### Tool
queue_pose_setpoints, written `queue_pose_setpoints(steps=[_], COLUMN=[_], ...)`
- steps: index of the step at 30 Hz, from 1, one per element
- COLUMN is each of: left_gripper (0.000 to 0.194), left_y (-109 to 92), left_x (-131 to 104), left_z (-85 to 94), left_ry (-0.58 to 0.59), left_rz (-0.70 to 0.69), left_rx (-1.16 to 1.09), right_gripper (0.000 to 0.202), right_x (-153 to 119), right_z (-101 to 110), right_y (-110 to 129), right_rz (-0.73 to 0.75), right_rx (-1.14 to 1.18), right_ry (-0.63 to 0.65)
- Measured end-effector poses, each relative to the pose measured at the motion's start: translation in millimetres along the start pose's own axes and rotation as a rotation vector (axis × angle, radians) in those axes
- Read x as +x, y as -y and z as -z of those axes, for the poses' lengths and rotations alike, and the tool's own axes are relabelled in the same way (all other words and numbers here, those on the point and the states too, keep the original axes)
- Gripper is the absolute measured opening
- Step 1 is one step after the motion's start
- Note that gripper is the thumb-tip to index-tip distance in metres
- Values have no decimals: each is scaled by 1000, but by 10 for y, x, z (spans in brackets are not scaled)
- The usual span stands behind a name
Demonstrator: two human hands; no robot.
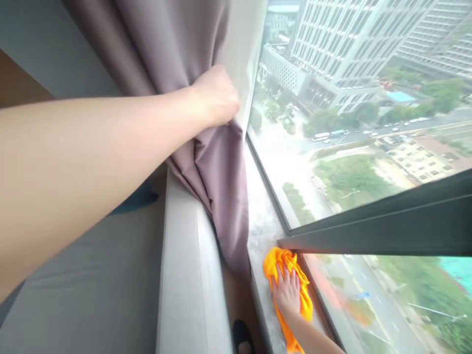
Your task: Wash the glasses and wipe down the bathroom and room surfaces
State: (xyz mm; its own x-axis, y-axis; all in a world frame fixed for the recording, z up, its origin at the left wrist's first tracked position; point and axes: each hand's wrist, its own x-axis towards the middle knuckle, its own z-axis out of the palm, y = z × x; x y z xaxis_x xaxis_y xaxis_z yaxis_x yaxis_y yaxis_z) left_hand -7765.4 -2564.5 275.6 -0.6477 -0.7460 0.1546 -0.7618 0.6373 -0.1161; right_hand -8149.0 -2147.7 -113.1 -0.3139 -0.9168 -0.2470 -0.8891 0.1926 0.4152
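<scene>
A mauve curtain hangs down beside the window, its lower part bunched and draped over the sill's inner edge. My left hand is closed in a fist around a gathered fold of it, with the arm stretched across from the left. Lower right, my right hand lies on an orange cloth, fingers spread and pressing it onto the pale stone sill. The crumpled cloth reaches the foot of the dark window frame.
A thick dark window bar runs from the sill to the right edge. Left of the sill stand a pale padded edge and a grey bed-like surface. A dark shoe shows on the floor between. Buildings and roads lie outside.
</scene>
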Motion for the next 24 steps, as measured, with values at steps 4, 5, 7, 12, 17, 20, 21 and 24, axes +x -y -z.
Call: queue_pose_setpoints(steps=[4,5,7,12,17,20,21,24], left_gripper=[25,24,24,32,38,48,50,51], left_y=[437,519,684,980,801,617,582,640], left_x=[92,115,196,620,1013,1084,1089,1115], left_z=[-313,-381,-518,-737,-478,-230,-177,-175], left_ry=[-74,-85,-142,-356,-221,-186,-182,-247], left_rz=[3,2,-34,-171,-120,-123,-113,-97], left_rx=[221,244,243,213,315,388,409,360], right_gripper=[58,58,56,53,71,61,56,55], right_x=[37,53,88,-46,-479,-416,-322,65], right_z=[-115,-157,-267,-715,-858,-502,-337,132], right_y=[-21,-37,-96,-401,-363,-5,114,338], right_rz=[10,17,63,335,249,93,43,-154], right_rx=[51,70,117,212,203,182,170,130], right_ry=[-42,-54,-66,-73,-248,-220,-185,-136])
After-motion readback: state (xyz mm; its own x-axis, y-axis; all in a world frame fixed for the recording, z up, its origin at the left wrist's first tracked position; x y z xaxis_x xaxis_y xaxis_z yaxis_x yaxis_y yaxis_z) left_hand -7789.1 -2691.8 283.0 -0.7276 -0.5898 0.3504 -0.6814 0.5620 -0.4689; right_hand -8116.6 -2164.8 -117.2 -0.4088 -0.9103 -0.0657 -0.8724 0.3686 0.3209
